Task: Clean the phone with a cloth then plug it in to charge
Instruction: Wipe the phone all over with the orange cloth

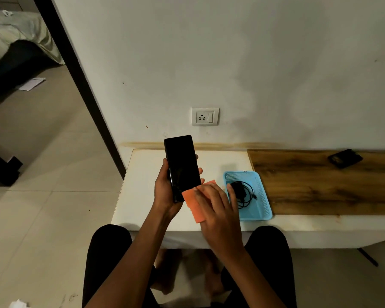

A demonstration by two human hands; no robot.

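Two bare forearms reaching forward from dark-clad knees over a white table [142, 210]. Left hand [165, 190] curled round a black phone [182, 167], held upright, dark screen facing near. Right hand [216, 205], fingers fairly straight, pressing an orange cloth [192, 203] against the phone's lower right corner. Right: blue basket [262, 196] holding a black charger [239, 191] and coiled cable. Far: white wall socket [205, 116].

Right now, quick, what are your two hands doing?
Left hand: gripping the black phone, screen up.
Right hand: fingers fairly straight, pressing the orange cloth against the phone's lower end.
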